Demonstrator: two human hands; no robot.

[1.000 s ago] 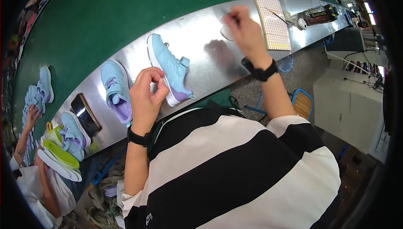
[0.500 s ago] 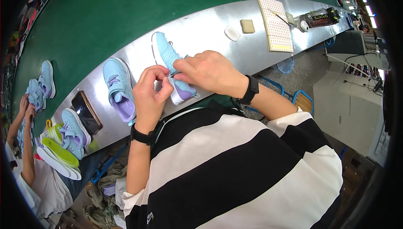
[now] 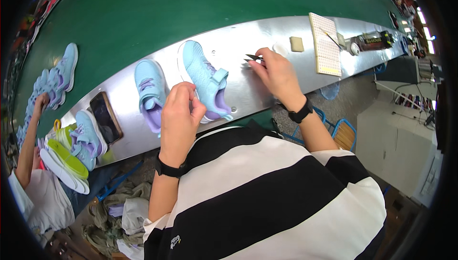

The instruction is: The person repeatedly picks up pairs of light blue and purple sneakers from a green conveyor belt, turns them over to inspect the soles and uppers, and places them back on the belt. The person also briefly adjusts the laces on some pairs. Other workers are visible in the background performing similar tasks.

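A light-blue sneaker with lilac lining (image 3: 202,71) lies on the metal strip in front of me, its toe pointing away. My left hand (image 3: 181,112) is closed in a pinch beside the shoe's left side and hides part of it. Whatever is between those fingertips, if anything, is too small to make out. To the right of the shoe, my right hand (image 3: 276,71) grips a small black tool with two pointed tips (image 3: 253,58), held above the metal and apart from the shoe. A matching sneaker (image 3: 149,86) rests just left of my left hand.
Further left are a phone (image 3: 106,117), another blue sneaker (image 3: 86,136) and green and white insoles (image 3: 67,162). A co-worker's hand (image 3: 43,100) touches shoes on the green belt (image 3: 191,2). Rightward lie a sponge block (image 3: 296,44), a gridded board (image 3: 327,45) and a bottle (image 3: 372,41).
My hands have come apart. The right moved right, off the shoe, and now shows the black pointed tool. The shoe's opening is now uncovered. The co-worker's hand has moved up along the shoes.
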